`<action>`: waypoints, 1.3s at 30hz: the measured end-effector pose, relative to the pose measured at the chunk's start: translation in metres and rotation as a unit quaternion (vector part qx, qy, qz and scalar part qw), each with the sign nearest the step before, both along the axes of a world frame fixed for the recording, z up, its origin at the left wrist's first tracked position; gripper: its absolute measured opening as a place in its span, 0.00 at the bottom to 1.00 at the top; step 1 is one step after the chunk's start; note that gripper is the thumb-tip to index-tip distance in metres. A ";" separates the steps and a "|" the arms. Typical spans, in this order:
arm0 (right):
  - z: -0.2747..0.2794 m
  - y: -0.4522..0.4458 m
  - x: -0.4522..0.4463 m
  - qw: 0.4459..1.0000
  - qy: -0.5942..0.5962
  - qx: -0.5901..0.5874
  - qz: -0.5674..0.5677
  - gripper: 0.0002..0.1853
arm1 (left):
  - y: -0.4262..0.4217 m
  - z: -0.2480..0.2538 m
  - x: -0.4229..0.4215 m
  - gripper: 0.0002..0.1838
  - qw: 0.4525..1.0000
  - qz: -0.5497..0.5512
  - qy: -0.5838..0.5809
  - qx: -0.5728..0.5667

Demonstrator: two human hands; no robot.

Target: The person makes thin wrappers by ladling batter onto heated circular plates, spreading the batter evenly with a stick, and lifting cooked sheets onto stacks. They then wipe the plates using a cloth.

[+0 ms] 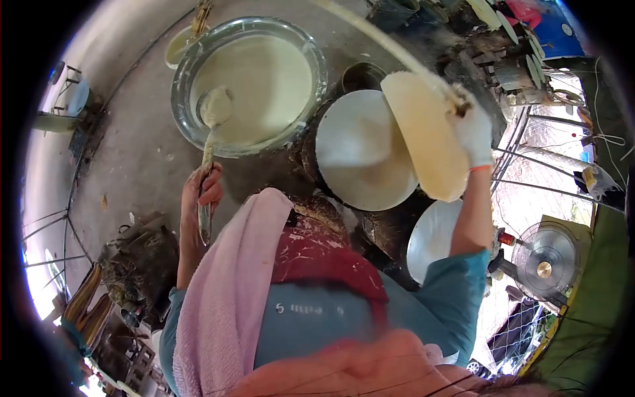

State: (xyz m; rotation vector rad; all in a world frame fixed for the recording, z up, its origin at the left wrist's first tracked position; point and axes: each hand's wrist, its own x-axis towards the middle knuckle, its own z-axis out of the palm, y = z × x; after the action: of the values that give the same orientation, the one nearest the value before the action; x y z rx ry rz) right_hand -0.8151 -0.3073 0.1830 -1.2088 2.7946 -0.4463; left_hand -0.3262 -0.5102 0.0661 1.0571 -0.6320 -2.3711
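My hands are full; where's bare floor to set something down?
Widest: floor left of the basin, beyond the dark clutter. A smaller patch lies between the basin and the stick. Crowded: your right side, with round pale tops, a sheet by your right hand, and the fan.

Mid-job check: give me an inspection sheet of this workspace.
Surface: grey floor, marked.
Job's things: basin of pale liquid; ladle, bowl over the basin; pale sheet overlapping the round white surface in this view.
Clutter: dark heap at left.
Grip: left hand closed on the ladle; right hand gloved, beside sheet and pale rod, hold unclear.
Cables: thin pale cord at far right, possibly no cable.
Surroundings: fan and wire mesh at lower right.
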 end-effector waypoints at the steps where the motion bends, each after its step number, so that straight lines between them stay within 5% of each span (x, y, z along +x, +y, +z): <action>1: 0.007 0.000 -0.029 0.999 -0.002 -0.046 0.021 0.26 | 0.002 0.001 -0.006 0.14 1.000 0.004 -0.006 0.004; 6: 0.084 0.034 -0.152 0.974 -0.100 -0.205 0.000 0.29 | 0.016 -0.006 -0.033 0.14 0.999 -0.009 0.031 -0.012; 11: 0.097 0.145 -0.199 0.896 -0.071 -0.390 -0.202 0.23 | 0.033 -0.011 -0.055 0.12 0.999 0.013 0.044 -0.007; 14: 0.016 0.222 -0.238 0.805 -0.110 -0.533 -0.235 0.23 | 0.051 0.004 -0.075 0.12 0.999 0.021 0.036 -0.015; 20: -0.200 0.311 -0.243 0.674 -0.212 -0.604 -0.369 0.14 | 0.075 0.018 -0.098 0.12 0.998 0.013 0.028 -0.050; 22: -0.273 0.334 -0.241 0.745 -0.133 -0.455 -0.468 0.13 | 0.075 0.018 -0.102 0.13 0.998 0.006 0.046 -0.039; 24: -0.309 0.336 -0.232 0.712 -0.123 -0.399 -0.564 0.16 | 0.076 0.024 -0.106 0.14 0.998 0.000 0.064 -0.013; 25: -0.306 0.324 -0.223 0.653 -0.087 -0.521 -0.543 0.18 | 0.078 0.029 -0.109 0.14 0.998 0.018 0.057 0.003; 28: -0.297 0.341 -0.239 0.714 -0.150 -0.409 -0.549 0.24 | 0.070 0.027 -0.104 0.13 0.999 -0.015 0.027 -0.030; 29: -0.306 0.351 -0.251 0.709 -0.105 -0.470 -0.516 0.24 | 0.068 0.029 -0.105 0.13 0.999 -0.018 -0.002 -0.050; 31: -0.315 0.374 -0.272 0.773 -0.082 -0.337 -0.531 0.22 | 0.064 0.035 -0.111 0.13 0.994 -0.016 -0.063 -0.087; 35: -0.255 0.335 -0.212 0.813 0.044 -0.187 -0.549 0.23 | 0.018 0.015 -0.103 0.13 0.976 -0.111 -0.133 -0.136; 39: -0.178 0.239 -0.057 0.830 0.031 -0.217 -0.512 0.28 | -0.064 -0.042 -0.090 0.13 0.912 -0.287 -0.236 -0.176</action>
State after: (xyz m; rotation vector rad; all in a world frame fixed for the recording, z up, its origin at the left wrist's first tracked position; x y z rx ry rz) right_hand -0.8720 -0.0688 0.0048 0.4476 3.2443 -1.1307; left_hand -0.4159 -0.5743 0.0238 1.4276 -1.6779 -2.3009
